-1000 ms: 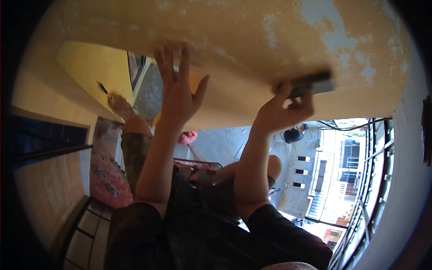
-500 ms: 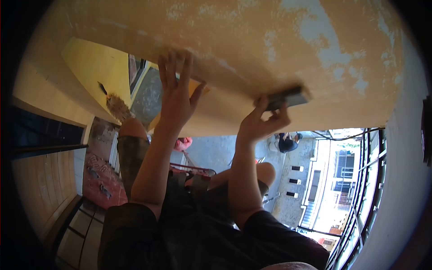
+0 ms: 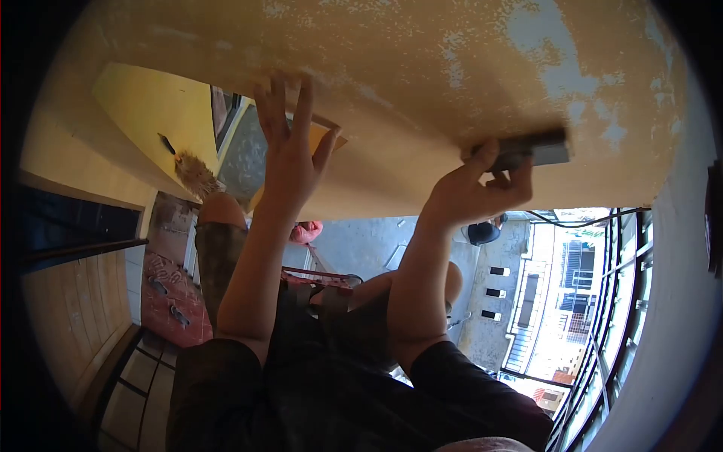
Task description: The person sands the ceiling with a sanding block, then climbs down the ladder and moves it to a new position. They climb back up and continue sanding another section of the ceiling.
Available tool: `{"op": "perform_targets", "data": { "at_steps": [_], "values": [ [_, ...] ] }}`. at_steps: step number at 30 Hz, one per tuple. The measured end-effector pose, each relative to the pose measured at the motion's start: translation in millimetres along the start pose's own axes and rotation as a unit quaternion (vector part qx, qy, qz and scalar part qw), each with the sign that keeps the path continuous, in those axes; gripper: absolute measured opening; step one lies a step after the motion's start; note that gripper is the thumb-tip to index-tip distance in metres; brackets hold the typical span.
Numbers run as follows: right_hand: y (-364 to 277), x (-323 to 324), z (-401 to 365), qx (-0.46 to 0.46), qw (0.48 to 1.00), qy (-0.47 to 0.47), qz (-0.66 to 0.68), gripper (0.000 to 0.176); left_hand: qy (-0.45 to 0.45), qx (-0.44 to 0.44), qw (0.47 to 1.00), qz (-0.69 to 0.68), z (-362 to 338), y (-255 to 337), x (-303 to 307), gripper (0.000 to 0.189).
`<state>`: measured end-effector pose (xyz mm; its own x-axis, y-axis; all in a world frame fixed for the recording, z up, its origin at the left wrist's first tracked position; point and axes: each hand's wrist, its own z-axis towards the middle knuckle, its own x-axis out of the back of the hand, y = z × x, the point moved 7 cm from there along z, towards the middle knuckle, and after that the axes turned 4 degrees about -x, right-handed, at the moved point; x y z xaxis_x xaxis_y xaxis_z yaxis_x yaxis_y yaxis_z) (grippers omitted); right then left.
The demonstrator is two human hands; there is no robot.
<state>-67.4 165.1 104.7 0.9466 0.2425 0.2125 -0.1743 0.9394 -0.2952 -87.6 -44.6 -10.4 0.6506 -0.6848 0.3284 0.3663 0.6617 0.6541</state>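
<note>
- The dark flat block (image 3: 548, 148) lies against the painted surface (image 3: 392, 113), near its lower edge and toward its right end.
- The right hand (image 3: 474, 192) is clamped on the block's left end, thumb and fingers pinching; the rest of the block sticks out to the right, past the fingertips.
- The left hand (image 3: 290, 151) grips nothing, its fingers apart and raised at the surface, well left of the block.
- Pale patches (image 3: 538, 45) spread above the block.

Yellow wall (image 3: 158, 113), grey floor (image 3: 361, 237), reddish floor patch (image 3: 169, 282) (faintly patterned), dark metal bars (image 3: 600, 339); bright daylight (image 3: 551, 279) beyond
</note>
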Motion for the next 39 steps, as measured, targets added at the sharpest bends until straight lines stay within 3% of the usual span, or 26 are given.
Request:
{"op": "perform_targets", "data": {
  "at_steps": [2, 3, 4, 6, 7, 8, 10, 12, 14, 16, 18, 20, 25, 28, 29, 30, 34, 35, 36, 39],
  "values": [
    [6.2, -3.2, 3.2, -0.098, 0.987, 0.011, 0.125, 0.047, -0.015, 0.007, 1.0, -0.001, -1.7, -1.3, 0.8, 0.08],
    [0.8, -0.2, -5.0, -0.018, 1.0, 0.016, 0.017, 0.047, -0.011, -0.002, 1.0, 0.001, -2.5, -2.7, 0.2, 0.08],
    [8.6, 4.5, -16.6, -0.018, 0.999, 0.024, 0.021, 0.047, -0.006, -0.012, 1.0, 0.004, -2.0, -2.9, 0.2, 0.08],
    [24.6, -5.0, -29.9, -0.106, 0.981, -0.034, 0.16, 0.048, 0.01, -0.011, 1.0, -0.005, -0.2, 0.3, 2.3, 0.078],
    [18.7, -1.3, -16.0, -0.019, 0.996, 0.003, 0.085, 0.047, 0.016, 0.001, 1.0, -0.015, 1.5, 0.2, 1.5, 0.077],
    [24.3, -1.6, -8.3, -0.02, 0.997, 0.002, 0.078, 0.047, 0.011, 0.002, 1.0, -0.019, 1.5, -0.2, -0.5, 0.077],
    [9.7, 6.9, 27.7, -0.141, 0.98, 0.02, 0.142, 0.047, -0.003, 0.028, 0.999, -0.024, 0.3, -2.2, 1.6, 0.077],
    [17.1, 12.3, 25.0, -0.129, 0.986, 0.03, 0.098, 0.045, -0.003, 0.018, 0.999, -0.028, -4.5, -4.0, -0.3, 0.077],
    [27.4, 2.6, -3.6, -0.015, 0.999, 0.005, 0.05, 0.044, 0.02, 0.002, 0.999, -0.026, -1.0, -3.4, 0.2, 0.078],
    [19.6, -1.9, -0.6, -0.007, 0.998, -0.014, 0.053, 0.046, 0.018, 0.0, 1.0, -0.022, -0.4, -1.8, 0.8, 0.078],
    [18.6, 8.7, 21.1, -0.008, 0.994, 0.028, 0.103, 0.046, 0.01, 0.014, 1.0, -0.01, -1.3, -3.7, 0.5, 0.078],
    [2.7, 13.4, 47.6, -0.098, 0.989, 0.015, 0.107, 0.043, 0.01, 0.002, 1.0, -0.02, -0.2, -1.4, 1.4, 0.077],
    [26.2, 4.1, -13.0, 0.031, 0.994, 0.005, 0.103, 0.041, 0.018, 0.0, 0.999, -0.029, -2.4, -2.2, 0.5, 0.077],
    [35.5, 5.9, 9.6, 0.015, 0.997, 0.0, 0.073, 0.042, 0.024, -0.006, 1.0, -0.013, 4.3, -5.7, 1.1, 0.078],
    [19.3, 8.7, 28.6, -0.062, 0.993, 0.011, 0.097, 0.041, 0.014, -0.003, 1.0, -0.007, -0.8, -3.4, 0.8, 0.078],
    [12.2, 11.2, 43.8, -0.082, 0.988, 0.007, 0.134, 0.042, 0.004, 0.002, 1.0, -0.012, -3.9, -2.2, -0.3, 0.078],
    [49.3, 5.0, -11.3, 0.028, 1.0, -0.013, 0.001, 0.044, 0.028, -0.019, 0.999, 0.003, -1.0, -1.6, 2.2, 0.078],
    [54.5, 4.2, -25.6, 0.007, 0.999, -0.046, 0.024, 0.046, 0.033, -0.021, 0.999, -0.003, -2.4, 0.1, 2.4, 0.078],
    [57.4, 3.6, -24.5, -0.073, 0.988, -0.025, 0.135, 0.043, 0.037, -0.02, 0.999, -0.009, -1.1, -0.9, 1.4, 0.078],
    [36.0, 9.1, 9.9, -0.055, 0.988, -0.014, 0.144, 0.046, 0.02, -0.004, 1.0, -0.012, -1.4, -0.8, 1.1, 0.077]
  ]
}}
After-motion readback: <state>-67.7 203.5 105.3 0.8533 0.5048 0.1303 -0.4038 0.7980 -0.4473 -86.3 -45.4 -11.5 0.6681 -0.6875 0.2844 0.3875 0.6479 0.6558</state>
